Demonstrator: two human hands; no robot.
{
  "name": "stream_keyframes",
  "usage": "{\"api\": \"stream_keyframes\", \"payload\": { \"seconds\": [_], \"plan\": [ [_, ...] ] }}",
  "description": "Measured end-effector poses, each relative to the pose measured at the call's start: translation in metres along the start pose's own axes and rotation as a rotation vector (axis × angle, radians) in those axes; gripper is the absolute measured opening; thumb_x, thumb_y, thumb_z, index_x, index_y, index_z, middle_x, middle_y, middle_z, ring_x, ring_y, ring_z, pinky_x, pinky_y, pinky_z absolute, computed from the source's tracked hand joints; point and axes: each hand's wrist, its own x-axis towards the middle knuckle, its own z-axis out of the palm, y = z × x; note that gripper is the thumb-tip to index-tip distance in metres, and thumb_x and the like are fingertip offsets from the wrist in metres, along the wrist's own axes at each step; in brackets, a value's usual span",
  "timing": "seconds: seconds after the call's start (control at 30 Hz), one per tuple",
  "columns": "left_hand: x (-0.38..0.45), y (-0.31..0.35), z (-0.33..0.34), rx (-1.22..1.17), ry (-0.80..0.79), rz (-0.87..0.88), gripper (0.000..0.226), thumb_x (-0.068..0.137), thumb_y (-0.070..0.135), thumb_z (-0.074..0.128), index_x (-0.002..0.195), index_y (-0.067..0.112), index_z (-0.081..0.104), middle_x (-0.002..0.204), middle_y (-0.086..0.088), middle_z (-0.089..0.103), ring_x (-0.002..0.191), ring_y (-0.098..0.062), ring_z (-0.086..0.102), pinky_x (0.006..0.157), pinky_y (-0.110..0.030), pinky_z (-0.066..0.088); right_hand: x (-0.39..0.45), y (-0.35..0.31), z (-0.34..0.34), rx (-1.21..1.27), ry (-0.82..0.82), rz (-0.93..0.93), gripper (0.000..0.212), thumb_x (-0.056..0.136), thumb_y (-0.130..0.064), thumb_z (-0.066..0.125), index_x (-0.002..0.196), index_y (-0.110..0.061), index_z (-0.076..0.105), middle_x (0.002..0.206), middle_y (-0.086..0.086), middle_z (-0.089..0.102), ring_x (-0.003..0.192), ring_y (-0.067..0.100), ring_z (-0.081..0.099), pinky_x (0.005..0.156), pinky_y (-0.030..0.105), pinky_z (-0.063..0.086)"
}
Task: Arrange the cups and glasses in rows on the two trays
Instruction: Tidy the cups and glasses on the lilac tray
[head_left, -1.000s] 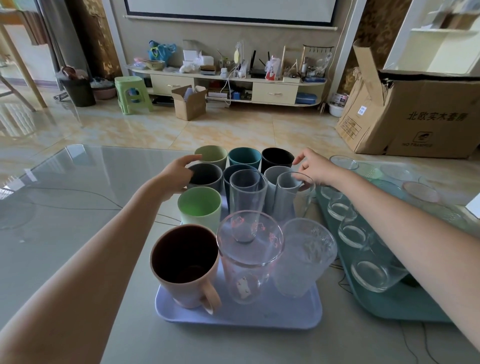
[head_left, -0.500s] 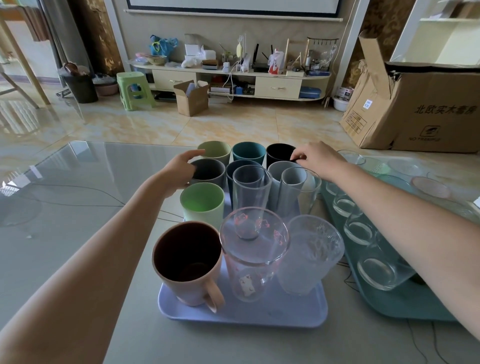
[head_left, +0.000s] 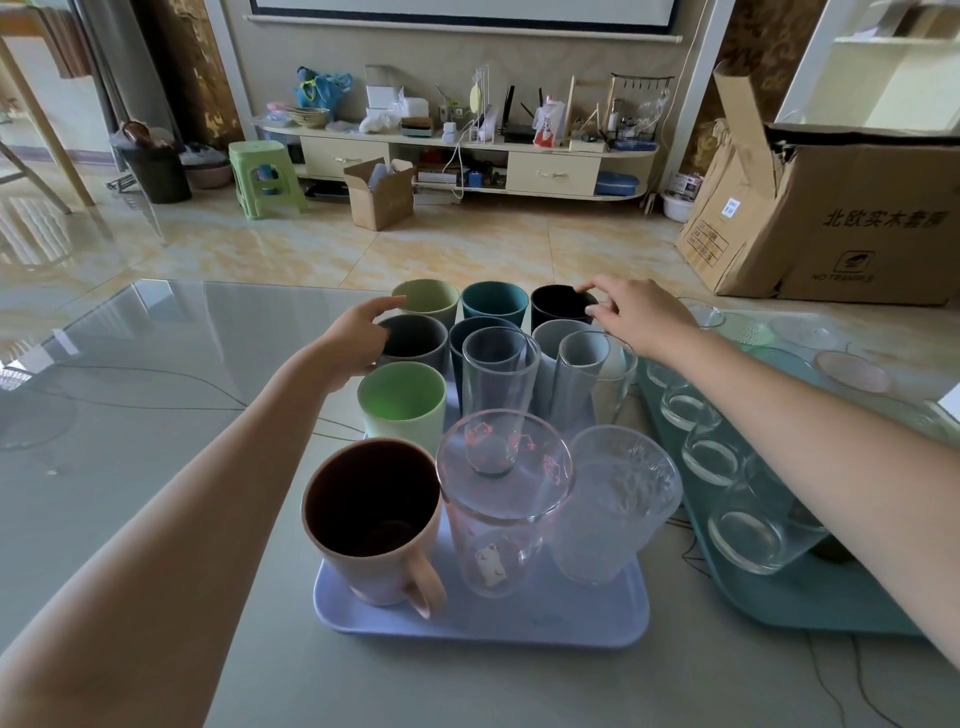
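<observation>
Lavender plastic tray under and nearer than both hands, packed with cups and glasses in rows of 3. Far row, by the fingertips: 1 sage-green cup, 1 teal cup, 1 black cup. Next row: 1 dark grey cup, 1 navy cup, 1 pale grey cup. Nearer: 1 light green cup, 1 tall clear glass, 1 grey tumbler leaning against the pale grey cup. Nearest row: 1 pink mug with handle toward the camera, 1 clear glass with pink cartoon prints, 1 textured clear glass.

Left hand: fingers loosely extended, thumb side at the dark grey cup's rim; contact uncertain. Right hand: fingertips curled onto the black cup's rim, pinching it.

Teal tray under the right forearm holds at least 5 short clear glasses; the forearm covers part, count uncertain.
</observation>
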Motion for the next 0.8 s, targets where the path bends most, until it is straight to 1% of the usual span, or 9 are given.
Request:
{"api": "stream_keyframes", "payload": {
  "seconds": [0.1, 0.2, 0.3, 0.43, 0.5, 0.57, 0.67, 0.73, 0.8],
  "plan": [
    [-0.002, 0.002, 0.000, 0.015, 0.005, -0.005, 0.052, 0.095, 0.001, 0.035, 0.134, 0.034, 0.045, 0.105, -0.011, 0.058, 0.083, -0.022, 0.058, 0.059, -0.030, 0.054, -0.007, -0.004, 0.000, 0.102, -0.013, 0.042, 0.034, 0.092, -0.038, 0.051, 0.124, -0.028, 0.046, 0.082, 0.006, 0.063, 0.075, 0.025, 0.061, 0.075, 0.039, 0.052],
    [-0.005, 0.004, -0.002, 0.048, 0.016, 0.000, 0.051, 0.095, 0.005, 0.035, 0.135, 0.036, 0.041, 0.103, -0.009, 0.057, 0.074, -0.015, 0.055, 0.051, -0.025, 0.050, -0.013, -0.005, 0.002, 0.139, -0.091, 0.044, 0.045, 0.088, -0.027, 0.061, 0.129, -0.024, 0.042, 0.069, 0.003, 0.057, 0.058, 0.017, 0.052, 0.060, 0.031, 0.047],
    [-0.007, 0.005, -0.004, 0.102, 0.009, 0.013, 0.053, 0.095, 0.004, 0.033, 0.137, 0.036, 0.039, 0.109, -0.008, 0.054, 0.073, -0.014, 0.053, 0.046, -0.023, 0.048, -0.014, -0.004, 0.003, 0.193, -0.115, 0.031, 0.044, 0.087, -0.013, 0.060, 0.127, -0.016, 0.043, 0.065, -0.001, 0.051, 0.054, 0.010, 0.043, 0.050, 0.024, 0.034],
    [-0.008, 0.005, -0.003, 0.127, 0.007, 0.019, 0.054, 0.095, 0.002, 0.031, 0.138, 0.035, 0.038, 0.111, -0.008, 0.053, 0.077, -0.016, 0.054, 0.048, -0.025, 0.048, -0.012, -0.002, 0.000, 0.195, -0.178, 0.047, 0.036, 0.088, -0.010, 0.058, 0.121, -0.009, 0.043, 0.063, -0.003, 0.048, 0.055, 0.010, 0.041, 0.052, 0.023, 0.032],
    [-0.006, 0.005, -0.002, 0.129, 0.012, 0.023, 0.055, 0.094, 0.001, 0.031, 0.139, 0.033, 0.037, 0.115, -0.008, 0.051, 0.084, -0.021, 0.056, 0.049, -0.026, 0.050, -0.012, -0.001, -0.002, 0.184, -0.202, 0.050, 0.037, 0.090, -0.013, 0.057, 0.123, -0.009, 0.042, 0.064, -0.003, 0.048, 0.056, 0.011, 0.042, 0.054, 0.025, 0.034],
    [-0.005, 0.004, -0.002, 0.134, 0.020, 0.023, 0.055, 0.095, 0.002, 0.032, 0.139, 0.033, 0.037, 0.113, -0.008, 0.051, 0.085, -0.023, 0.056, 0.049, -0.027, 0.050, -0.011, -0.001, -0.004, 0.095, -0.211, 0.041, 0.035, 0.092, -0.025, 0.055, 0.123, -0.015, 0.042, 0.066, -0.003, 0.047, 0.060, 0.014, 0.044, 0.057, 0.030, 0.035],
    [-0.004, 0.003, -0.003, 0.130, 0.026, 0.024, 0.053, 0.094, 0.004, 0.034, 0.139, 0.033, 0.038, 0.110, -0.008, 0.053, 0.085, -0.024, 0.057, 0.051, -0.028, 0.052, -0.007, -0.005, -0.006, -0.035, -0.082, 0.008, 0.026, 0.094, -0.040, 0.046, 0.115, -0.026, 0.050, 0.064, -0.009, 0.043, 0.059, 0.014, 0.044, 0.055, 0.029, 0.033],
    [-0.003, 0.002, -0.003, 0.133, 0.035, 0.028, 0.052, 0.094, 0.005, 0.035, 0.138, 0.033, 0.039, 0.113, -0.008, 0.053, 0.084, -0.022, 0.057, 0.051, -0.028, 0.053, -0.002, -0.011, -0.006, 0.070, 0.039, -0.018, 0.021, 0.092, -0.041, 0.049, 0.102, -0.026, 0.059, 0.059, -0.009, 0.044, 0.056, 0.014, 0.043, 0.054, 0.029, 0.032],
    [-0.002, 0.002, -0.003, 0.145, 0.045, 0.033, 0.051, 0.094, 0.006, 0.036, 0.137, 0.033, 0.040, 0.114, -0.008, 0.053, 0.077, -0.019, 0.056, 0.049, -0.026, 0.051, 0.004, -0.019, -0.006, 0.188, 0.052, -0.035, 0.021, 0.087, -0.044, 0.058, 0.085, -0.025, 0.068, 0.054, -0.009, 0.047, 0.053, 0.014, 0.042, 0.054, 0.029, 0.031]
  ]
}}
